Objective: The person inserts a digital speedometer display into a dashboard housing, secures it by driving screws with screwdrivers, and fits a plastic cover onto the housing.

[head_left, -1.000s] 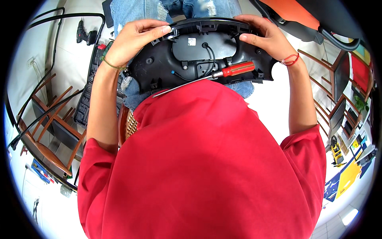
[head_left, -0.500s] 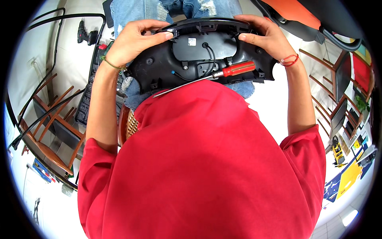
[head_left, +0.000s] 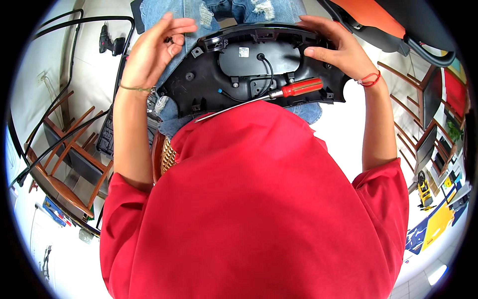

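A curved black plastic panel (head_left: pixel 204 82) lies across my lap with its inner side up, showing clips and screw posts. Set in its middle is a smooth dark cover (head_left: pixel 276 60) with a white label and a black cable (head_left: pixel 271 74) ending in a blue tip. My right hand (head_left: pixel 338 47) grips the panel's far right edge, thumb on the near face. Off the panel's left end, my left hand (head_left: pixel 162 47) has two fingers stretched and the others curled round small dark pieces (head_left: pixel 168 40), perhaps screws. A screwdriver (head_left: pixel 298 87) with a red handle rests across the panel's near edge.
A cordless drill (head_left: pixel 110 42) and an open tool case (head_left: pixel 107 132) lie on the floor at left. Wooden chairs (head_left: pixel 74 164) stand on both sides. An orange and black machine part (head_left: pixel 371 17) juts in at far right. Black tubing (head_left: pixel 84 21) curves at left.
My left hand has let go of the panel's far left edge and lifted away to the left. My right hand keeps its grip. The screwdriver stays on the panel.
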`<state>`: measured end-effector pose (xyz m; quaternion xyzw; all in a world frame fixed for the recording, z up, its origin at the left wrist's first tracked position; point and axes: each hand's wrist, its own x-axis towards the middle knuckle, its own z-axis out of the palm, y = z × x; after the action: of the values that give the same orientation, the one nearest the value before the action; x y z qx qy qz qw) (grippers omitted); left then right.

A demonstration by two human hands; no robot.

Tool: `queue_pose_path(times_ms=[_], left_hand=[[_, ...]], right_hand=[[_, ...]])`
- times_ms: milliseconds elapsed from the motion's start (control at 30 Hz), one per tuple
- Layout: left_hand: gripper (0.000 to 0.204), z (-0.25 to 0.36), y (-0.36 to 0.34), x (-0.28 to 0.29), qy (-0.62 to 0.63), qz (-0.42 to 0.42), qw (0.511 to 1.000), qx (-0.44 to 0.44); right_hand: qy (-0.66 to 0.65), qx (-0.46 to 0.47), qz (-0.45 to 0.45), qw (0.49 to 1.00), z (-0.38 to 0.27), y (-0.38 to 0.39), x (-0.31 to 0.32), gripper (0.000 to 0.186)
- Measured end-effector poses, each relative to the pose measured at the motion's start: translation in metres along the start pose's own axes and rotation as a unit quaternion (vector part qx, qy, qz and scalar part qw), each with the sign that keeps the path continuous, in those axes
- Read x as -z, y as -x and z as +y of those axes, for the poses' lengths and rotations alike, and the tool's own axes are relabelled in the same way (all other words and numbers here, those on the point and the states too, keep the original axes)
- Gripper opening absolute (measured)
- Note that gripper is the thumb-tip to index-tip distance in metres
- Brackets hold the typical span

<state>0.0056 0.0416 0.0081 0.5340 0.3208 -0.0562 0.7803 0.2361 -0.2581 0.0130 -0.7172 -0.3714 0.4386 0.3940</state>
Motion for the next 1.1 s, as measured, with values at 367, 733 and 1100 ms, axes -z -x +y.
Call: queue_pose_path(times_ms=[367,733,1100], left_hand=[[0.032,0.01,0.076,-0.031,0.211,-0.023,0.977,-0.001],[0.028,-0.012,0.077,-0.074,0.211,-0.072,0.972,0.081],[0.033,-0.012,0.074,-0.073,0.247,-0.119,0.959,0.076]], right_hand=[[0.192,0.154,0.109,0.963,-0.051,0.057,-0.034,0.015],[0.299,0.114,0.018,0.947,-0.03,0.063,-0.061,0.032],[0.029,-0.025,-0.01,0.999,-0.052,0.094,-0.025,0.033]])
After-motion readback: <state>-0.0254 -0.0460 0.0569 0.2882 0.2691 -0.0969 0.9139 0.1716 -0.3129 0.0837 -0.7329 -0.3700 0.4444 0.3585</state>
